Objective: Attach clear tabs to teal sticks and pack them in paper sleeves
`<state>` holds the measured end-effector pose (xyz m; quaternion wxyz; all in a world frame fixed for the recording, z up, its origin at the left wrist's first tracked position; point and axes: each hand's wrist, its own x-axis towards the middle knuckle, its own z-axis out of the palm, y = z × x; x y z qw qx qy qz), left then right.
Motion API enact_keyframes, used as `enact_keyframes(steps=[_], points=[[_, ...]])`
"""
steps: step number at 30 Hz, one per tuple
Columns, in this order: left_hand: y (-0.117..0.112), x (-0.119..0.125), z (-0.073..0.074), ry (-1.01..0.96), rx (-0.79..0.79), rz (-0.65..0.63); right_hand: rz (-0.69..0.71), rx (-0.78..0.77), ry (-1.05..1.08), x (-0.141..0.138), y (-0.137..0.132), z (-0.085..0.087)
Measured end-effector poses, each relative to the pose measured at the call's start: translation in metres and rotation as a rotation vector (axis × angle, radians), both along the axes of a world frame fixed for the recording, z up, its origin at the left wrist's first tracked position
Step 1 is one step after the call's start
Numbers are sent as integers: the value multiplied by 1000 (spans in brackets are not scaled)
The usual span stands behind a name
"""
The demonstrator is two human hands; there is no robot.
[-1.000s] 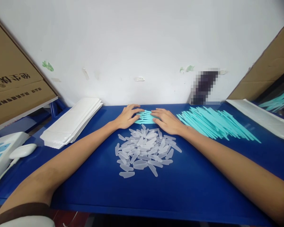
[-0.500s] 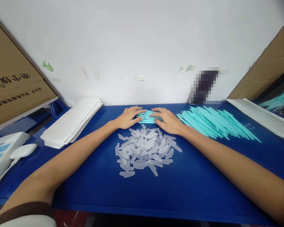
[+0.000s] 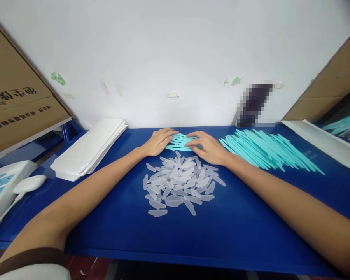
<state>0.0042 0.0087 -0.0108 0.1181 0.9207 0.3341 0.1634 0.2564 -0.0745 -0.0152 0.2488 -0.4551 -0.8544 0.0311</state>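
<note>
Toward the back of the table, several flat turquoise plastic sticks (image 3: 179, 142) lie side by side between my hands. My left hand (image 3: 157, 142) rests at their left ends, fingers stretched over them. On the right ends lies my right hand (image 3: 205, 147), its fingers spread and slightly bent, touching the sticks. Neither hand visibly lifts a stick. Just in front of the hands is a loose heap of small translucent whitish plastic pieces (image 3: 179, 181), shaped like short blade covers. A larger pile of turquoise sticks (image 3: 268, 149) lies to the right of my right hand.
A stack of white flat packets (image 3: 89, 149) lies at the left on the blue table (image 3: 163, 237). Beyond it are a white power strip (image 3: 6, 186) with a plug and a cardboard box (image 3: 20, 93). A white wall stands behind. At right lies a white strip-like sheet (image 3: 323, 144).
My left hand has slid slightly left, with its thumb now less visible. The right hand's fingers have shifted a little on the sticks. The view has moved slightly.
</note>
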Motion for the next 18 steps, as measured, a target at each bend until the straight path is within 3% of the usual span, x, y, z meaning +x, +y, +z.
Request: enact_keyframes(steps=[7,18], points=[[3,0,-2,-26,31,41,17,-10,26,0,-1,1],[-4,2,2,47,56,66,-75,-15,-39,-3,-2,2]])
